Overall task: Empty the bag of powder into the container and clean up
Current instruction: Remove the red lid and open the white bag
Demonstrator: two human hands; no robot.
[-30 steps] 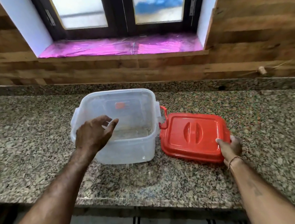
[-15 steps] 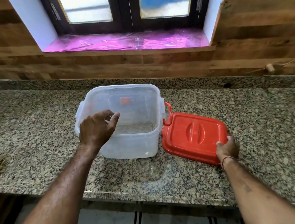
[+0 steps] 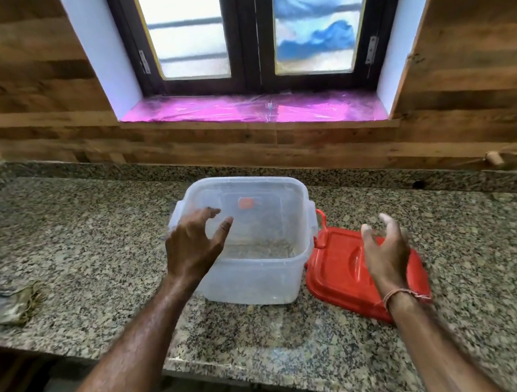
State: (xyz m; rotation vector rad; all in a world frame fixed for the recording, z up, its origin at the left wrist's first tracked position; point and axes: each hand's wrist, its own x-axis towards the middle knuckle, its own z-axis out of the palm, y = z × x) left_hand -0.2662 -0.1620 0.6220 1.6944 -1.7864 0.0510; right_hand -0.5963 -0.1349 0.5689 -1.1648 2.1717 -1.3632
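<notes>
Hovering spread and empty, left hand point(image 3: 192, 248) over container point(image 3: 260, 279), right hand point(image 3: 386, 252) above lid point(image 3: 333, 271).

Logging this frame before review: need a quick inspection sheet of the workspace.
Surface: speckled granite countertop, bare around the job's things.
Job's things: clear plastic container open and upright, contents hard to tell; red lid lying flat on the counter at its right side. No powder bag in view.
Clutter: crumpled rag at far left of the counter.
Grippers: left hand open over the container's near-left rim; right hand open above the lid, holding nothing.
Cables: nothing seen.
Surroundings: wood-panelled wall, dark-framed window, pink sill.
</notes>
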